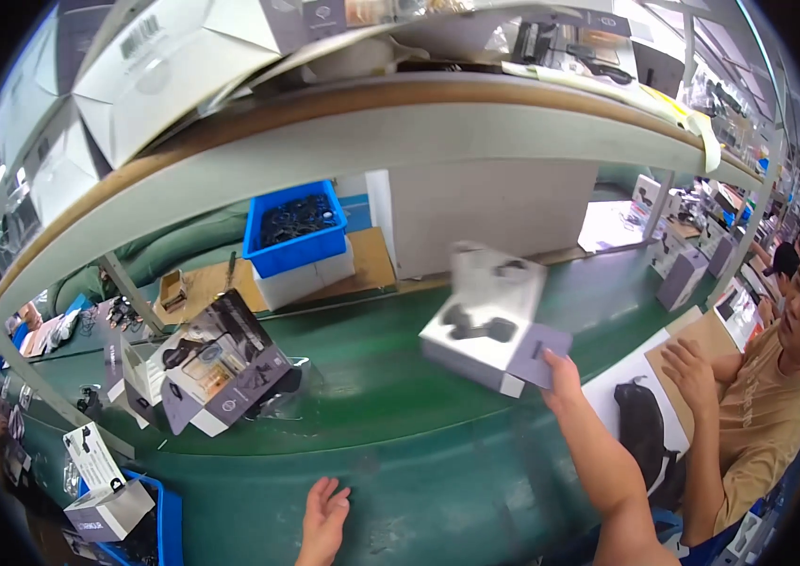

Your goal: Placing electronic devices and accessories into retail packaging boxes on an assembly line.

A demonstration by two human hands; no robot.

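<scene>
My right hand (pixel 562 374) reaches out over the green conveyor belt (pixel 371 377) and grips the grey flap of an open white product box (pixel 486 316). The box is blurred and tilted, with dark parts set in its white insert. My left hand (pixel 324 519) hovers low near the belt's front edge, fingers apart, holding nothing. To the left on the belt lies another open box (pixel 221 363) with a dark printed lid and a clear plastic bag beside it.
A blue bin of dark parts (pixel 296 226) stands on white boxes behind the belt. A shelf (pixel 371 123) with white cartons runs overhead. A person in a tan shirt (pixel 763 406) sits at right with hands on a board. More small boxes (pixel 103 491) sit lower left.
</scene>
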